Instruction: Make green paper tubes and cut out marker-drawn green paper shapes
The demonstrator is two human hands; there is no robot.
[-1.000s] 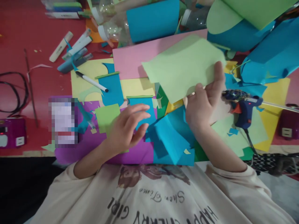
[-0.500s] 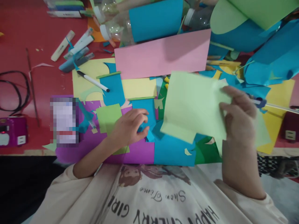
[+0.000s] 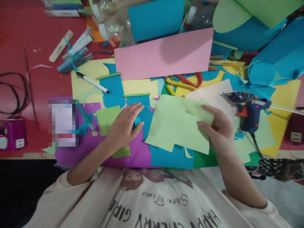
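The pale green sheet (image 3: 175,122) is at the centre, its three-o'clock edge pinched between the right hand's (image 3: 218,131) thumb and fingers. It has shifted towards eight o'clock in the last half second, exposing the red scissor handle (image 3: 201,79) at one o'clock and the glue gun (image 3: 251,117) at two. It now seems within easy reach of the left hand (image 3: 125,122), empty and loosely spread at nine.

Two hands (image 3: 125,124) (image 3: 219,131), one glue gun (image 3: 251,114), three bottle caps (image 3: 96,11) (image 3: 103,31) (image 3: 191,14)
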